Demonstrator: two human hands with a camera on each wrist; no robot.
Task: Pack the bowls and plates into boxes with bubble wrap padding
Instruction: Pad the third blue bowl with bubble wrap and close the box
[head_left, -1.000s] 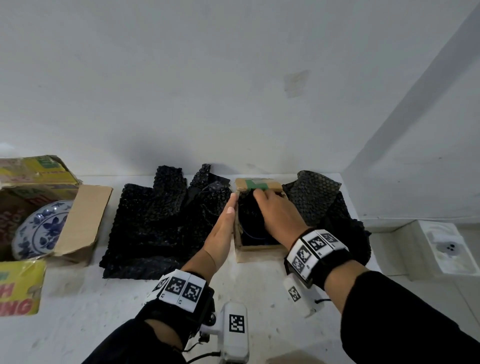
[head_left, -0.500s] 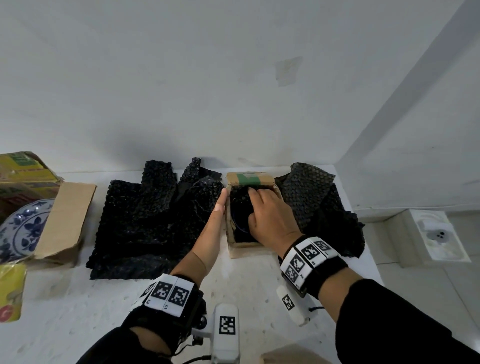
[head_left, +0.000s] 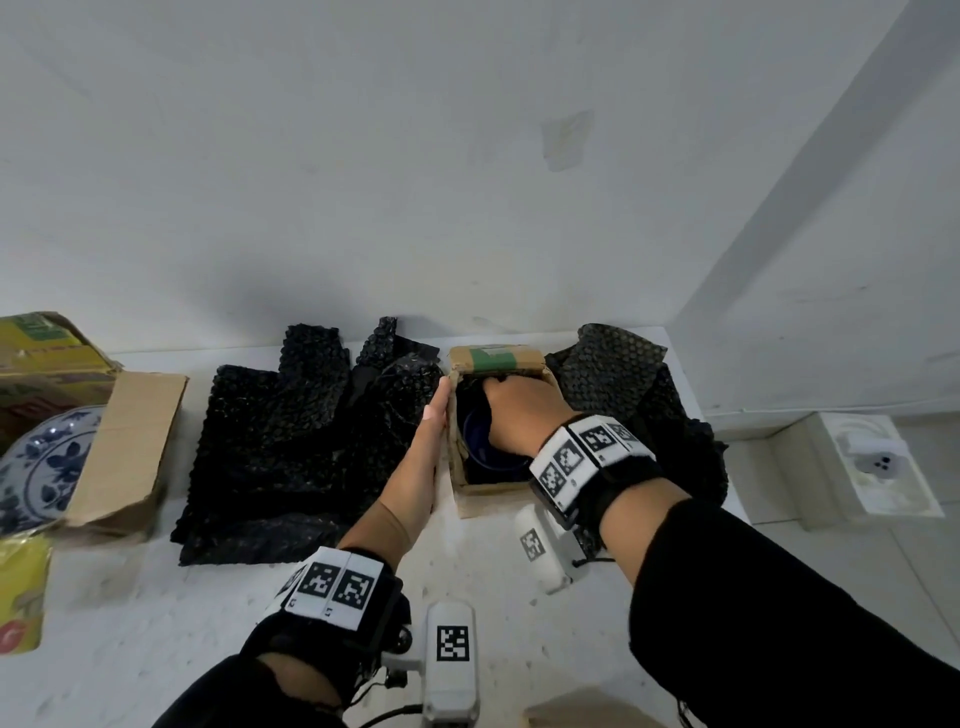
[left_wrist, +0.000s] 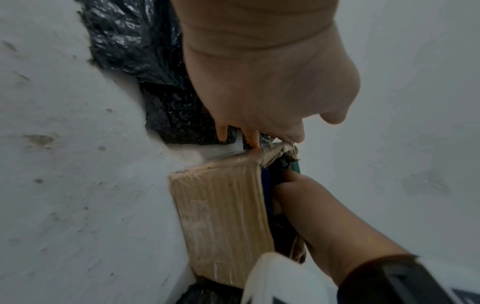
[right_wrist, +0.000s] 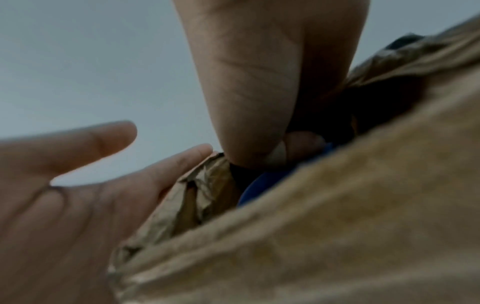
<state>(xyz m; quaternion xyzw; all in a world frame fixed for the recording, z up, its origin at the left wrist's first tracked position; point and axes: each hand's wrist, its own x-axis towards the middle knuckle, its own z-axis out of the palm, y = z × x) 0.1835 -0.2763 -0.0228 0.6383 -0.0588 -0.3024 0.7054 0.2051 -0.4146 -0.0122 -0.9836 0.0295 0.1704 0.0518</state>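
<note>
A dark blue bowl (head_left: 485, 441) is seated in the small cardboard box (head_left: 496, 358), black bubble wrap (head_left: 291, 441) lining it. The right hand (head_left: 524, 415) is sunk into the far end of the box, directly over the bowl; its fingers are hidden, so the grip cannot be told. The left hand (head_left: 423, 457) is laid flat, fingers straight, against the box's left wall. A white table (head_left: 156, 613) and white wall surround it.

The right hand's (head_left: 519, 415) fingertips are hidden inside the small brown cardboard box (head_left: 470, 499); the blue-and-white patterned plate (head_left: 36, 467), at nine o'clock, is cut off by the edge.
</note>
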